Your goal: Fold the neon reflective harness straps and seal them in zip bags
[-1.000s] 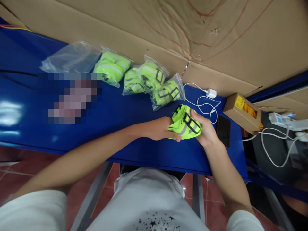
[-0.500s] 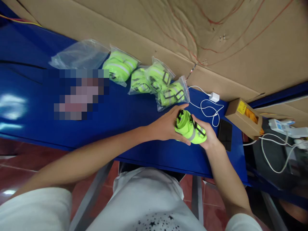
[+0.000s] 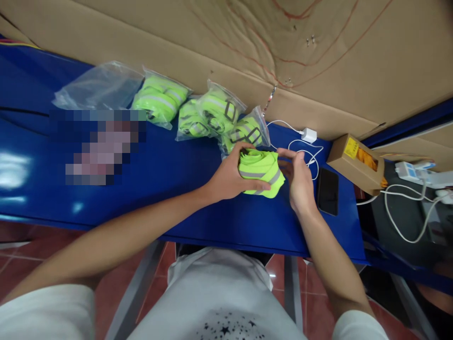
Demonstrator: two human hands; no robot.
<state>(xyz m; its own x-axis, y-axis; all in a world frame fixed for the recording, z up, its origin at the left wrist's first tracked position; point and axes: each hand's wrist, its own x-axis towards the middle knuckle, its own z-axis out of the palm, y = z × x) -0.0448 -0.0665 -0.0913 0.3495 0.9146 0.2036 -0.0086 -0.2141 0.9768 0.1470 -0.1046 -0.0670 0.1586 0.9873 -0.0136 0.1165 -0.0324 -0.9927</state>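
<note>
My left hand grips a rolled-up reflective safety vest, neon yellow-green with grey stripes, from its left side. The thumb lies across the near face of the roll. Just off the roll's right side is my right hand, its fingers apart and nothing seen in them. Behind the roll, clear bags hold more bundles of the same material: one bag on the left, another in the middle, and a third partly hidden by my left hand.
A loose clear plastic bag lies at the back left of the blue table, near a blurred-out patch. To the right are a white charger with its cable, a black phone and a cardboard box with orange contents.
My right hand has come off the rolled vest and now sits apart on its right. The roll has turned in my left hand, so its striped side shows and the black strap does not.
</note>
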